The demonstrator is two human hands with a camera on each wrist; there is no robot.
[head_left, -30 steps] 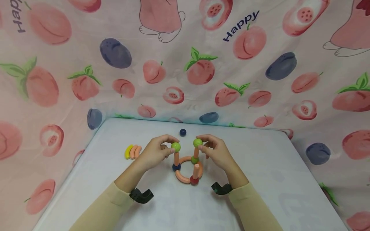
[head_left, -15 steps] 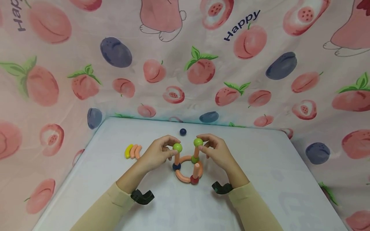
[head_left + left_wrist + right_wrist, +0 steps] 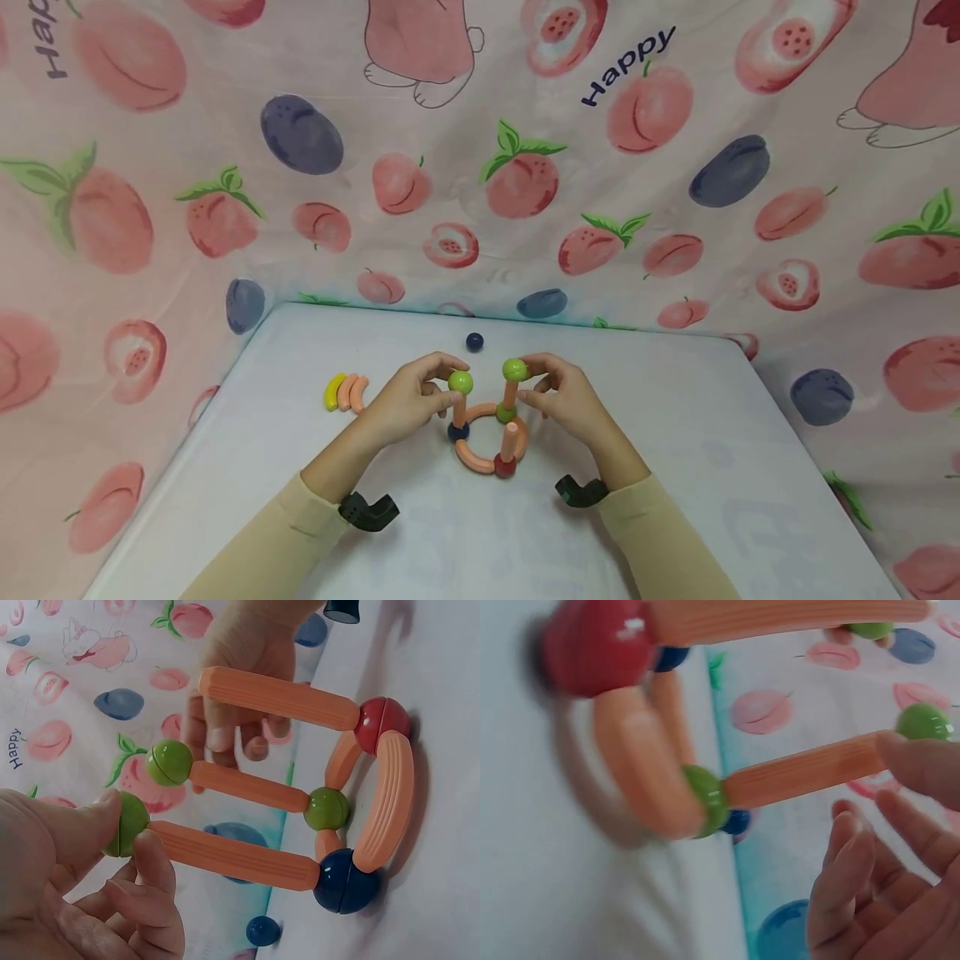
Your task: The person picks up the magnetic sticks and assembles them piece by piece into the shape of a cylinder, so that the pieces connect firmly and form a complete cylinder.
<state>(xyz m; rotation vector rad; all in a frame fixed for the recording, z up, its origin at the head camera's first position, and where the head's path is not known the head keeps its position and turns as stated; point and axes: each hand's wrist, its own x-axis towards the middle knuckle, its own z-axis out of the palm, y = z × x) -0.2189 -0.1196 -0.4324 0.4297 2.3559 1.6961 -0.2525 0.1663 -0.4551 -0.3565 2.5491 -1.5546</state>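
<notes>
A magnetic ball-and-stick toy stands on the white table, its ring of curved orange sticks [image 3: 474, 460] joined by red, blue and green balls. Three orange rods rise from it. My left hand [image 3: 408, 400] pinches the green ball [image 3: 133, 825] on top of the left rod [image 3: 232, 855], which stands on the dark blue ball [image 3: 346, 881]. Beside the other top green ball [image 3: 513, 370], my right hand [image 3: 564, 398] has its fingers spread and loosely bent, holding nothing. That ball sits on the rear rod [image 3: 806, 771]. The front rod [image 3: 508, 442], on the red ball [image 3: 382, 725], has no ball on top.
A loose dark blue ball [image 3: 475, 342] lies behind the toy. To the left are a yellow curved stick [image 3: 335, 392] and orange curved sticks [image 3: 348, 392], partly behind my left hand. A fruit-print cloth [image 3: 450, 192] hangs along the table's back edge.
My left hand has shifted slightly right with its green ball, bringing it over the left rod. My right hand's fingers have loosened from the other top ball and drawn slightly right.
</notes>
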